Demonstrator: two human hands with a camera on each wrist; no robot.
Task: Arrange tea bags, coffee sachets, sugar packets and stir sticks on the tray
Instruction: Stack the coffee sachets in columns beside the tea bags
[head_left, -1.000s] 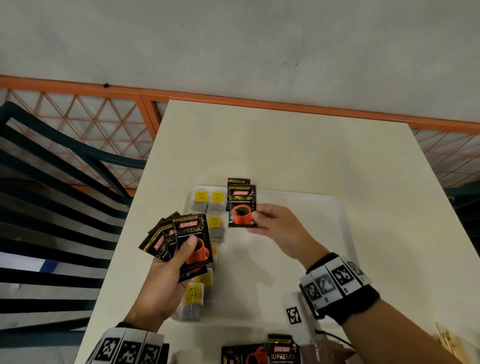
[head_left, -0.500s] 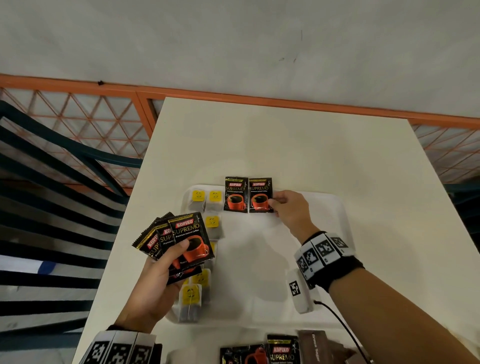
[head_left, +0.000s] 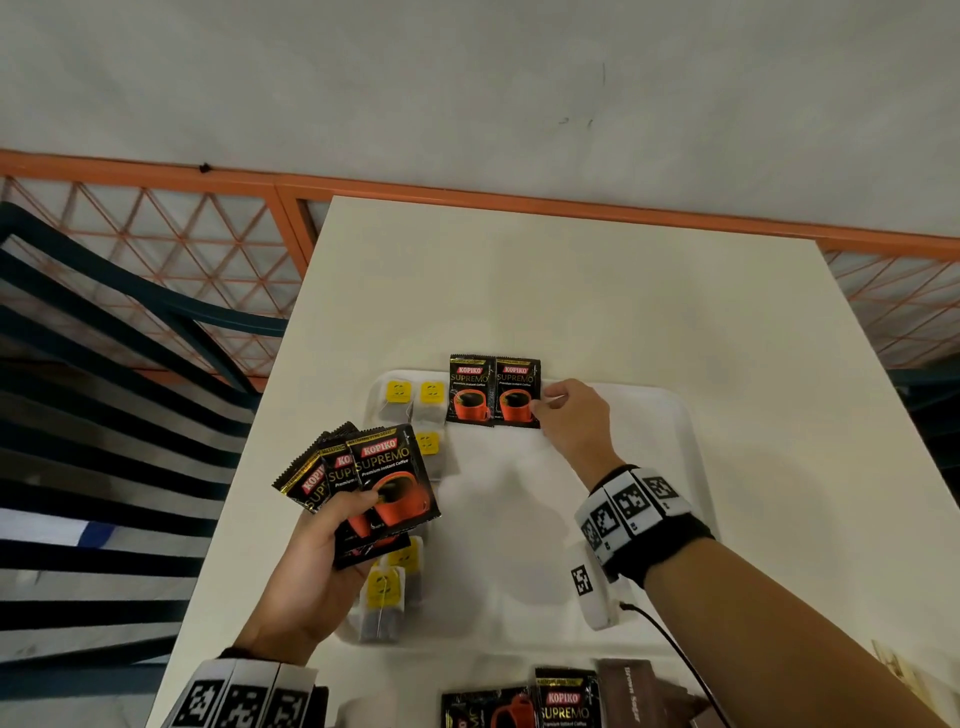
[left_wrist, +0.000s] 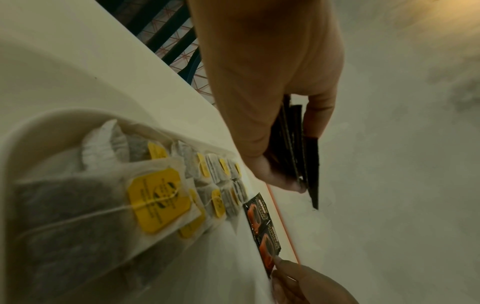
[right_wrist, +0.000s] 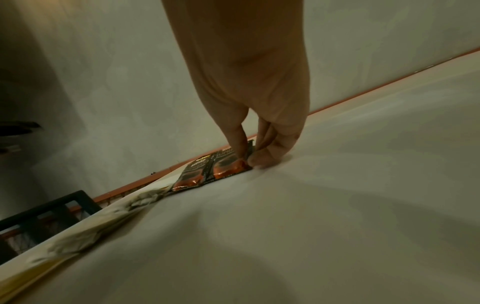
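The white tray (head_left: 670, 410) lay on the pale worktop (head_left: 571, 291), and two coffee sachets (head_left: 493, 389) lay flat side by side against its far rim, edges touching. The right hand (head_left: 571, 415) reached to the right-hand sachet of that pair; in the right wrist view its thumb and forefinger pinched the near right corner of that sachet, the other fingers curled beneath. The left hand (head_left: 311, 566) hovered over the tray's left edge and gripped a fanned bunch of sachets (head_left: 374, 473), thumb across the front one and fingers curled behind. Tea bags (head_left: 413, 402) with yellow tags lay along the left side of the tray: two in the far left corner just beside the placed sachets, one nearer below them, and more at the near left corner (head_left: 387, 597), partly hidden under the left hand's bunch. In the left wrist view they ran in a row along the tray wall. On the worktop nearer than the tray lay further coffee sachets (head_left: 566, 699) and, just beside them, a brown packet (head_left: 628, 691) cut off by the picture's edge. A dark slatted chair (head_left: 104, 415) stood to the left of the worktop, with an orange lattice railing (head_left: 208, 239) beyond it against a grey wall.
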